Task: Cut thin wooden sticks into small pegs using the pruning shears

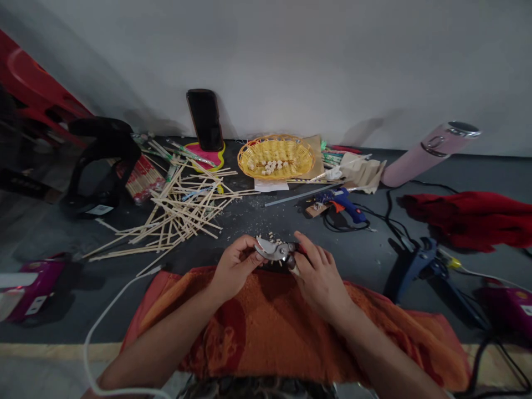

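My right hand (318, 272) is wrapped round the handles of a pair of pruning shears (275, 250), their metal blades pointing left. At the blade end, my left hand (238, 265) is closed in a pinch. Whatever its fingers may hold is hidden or too small to make out. Small cut pieces of stick (272, 237) lie scattered just behind and under the blades. Both forearms pass over an orange towel (274, 327) at the table's front edge. A loose pile of thin wooden sticks (183, 213) spreads to the left of my hands.
A yellow woven basket (291, 145) with small pale pieces stands at the back. Behind the sticks a phone (205, 120) leans upright. To the right are a blue glue gun (347, 205), a pink flask (428, 155), a red cloth (477, 219) and a dark blue tool (415, 269). A white cable (93, 332) curves at left.
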`<act>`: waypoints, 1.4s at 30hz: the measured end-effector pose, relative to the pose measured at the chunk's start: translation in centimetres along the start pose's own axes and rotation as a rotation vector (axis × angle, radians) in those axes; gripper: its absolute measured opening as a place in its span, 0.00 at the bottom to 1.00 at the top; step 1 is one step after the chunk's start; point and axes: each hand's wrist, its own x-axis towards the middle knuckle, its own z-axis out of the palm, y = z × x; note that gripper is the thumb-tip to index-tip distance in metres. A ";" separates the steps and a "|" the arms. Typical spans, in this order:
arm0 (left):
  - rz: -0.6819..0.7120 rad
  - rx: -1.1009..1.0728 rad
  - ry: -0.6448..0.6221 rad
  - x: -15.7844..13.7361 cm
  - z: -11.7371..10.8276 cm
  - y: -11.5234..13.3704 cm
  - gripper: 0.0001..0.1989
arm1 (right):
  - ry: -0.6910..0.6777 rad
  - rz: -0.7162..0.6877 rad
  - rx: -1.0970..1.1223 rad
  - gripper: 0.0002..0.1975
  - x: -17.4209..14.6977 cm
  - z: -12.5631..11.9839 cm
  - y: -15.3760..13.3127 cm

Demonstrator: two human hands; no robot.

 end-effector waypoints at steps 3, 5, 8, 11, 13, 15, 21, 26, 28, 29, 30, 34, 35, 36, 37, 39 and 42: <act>-0.019 -0.018 0.002 0.0 0.0 -0.1 0.08 | 0.000 0.000 0.011 0.11 0.0 0.0 0.0; -0.028 -0.030 0.001 0.0 -0.1 -0.2 0.08 | 0.005 -0.001 0.005 0.12 0.0 0.1 0.0; -0.032 -0.038 0.001 0.0 0.0 -0.2 0.08 | 0.006 -0.002 -0.021 0.11 0.0 0.1 0.0; -0.034 -0.022 0.012 0.0 0.2 0.0 0.08 | 0.006 -0.003 -0.045 0.11 0.0 0.1 0.0; -0.029 -0.012 0.019 0.0 0.3 0.2 0.08 | 0.013 -0.011 -0.049 0.11 -0.1 0.2 0.1; -0.027 -0.008 0.023 0.0 0.4 0.3 0.08 | 0.019 -0.017 -0.046 0.11 -0.1 0.3 0.1; -0.036 0.004 0.022 -0.2 0.1 0.1 0.08 | 0.040 -0.002 0.041 0.08 -0.3 0.9 0.3; -0.017 0.013 0.005 -0.3 0.0 0.2 0.07 | 0.027 0.007 0.061 0.31 -0.1 0.6 0.2; -0.028 0.009 0.004 -0.3 0.0 0.2 0.08 | -0.012 -0.001 0.037 0.34 0.0 0.3 0.1; -0.035 0.003 -0.002 -0.3 0.0 0.2 0.08 | -0.031 -0.004 0.026 0.34 0.0 0.1 0.1; -0.042 -0.004 -0.008 -0.3 0.0 0.2 0.08 | -0.046 -0.001 0.017 0.33 0.0 0.0 0.1; -0.052 -0.018 -0.027 -0.4 0.0 -0.1 0.08 | -0.066 0.007 0.007 0.34 0.0 -0.3 0.2; -0.053 -0.022 -0.028 -0.5 0.0 -0.2 0.08 | -0.062 0.007 0.005 0.34 -0.1 -0.3 0.3; -0.055 -0.027 -0.029 -0.5 0.0 -0.2 0.08 | -0.057 0.008 0.001 0.34 -0.1 -0.3 0.3; -0.058 -0.036 -0.031 -0.5 0.0 -0.2 0.08 | -0.053 0.007 -0.006 0.34 -0.2 -0.3 0.3; -0.065 -0.063 -0.034 -0.5 0.1 -0.2 0.08 | -0.041 0.005 -0.015 0.33 -0.3 -0.3 0.4; -0.073 -0.097 -0.042 -0.4 0.2 0.0 0.08 | -0.028 0.015 0.009 0.30 -0.3 -0.3 0.4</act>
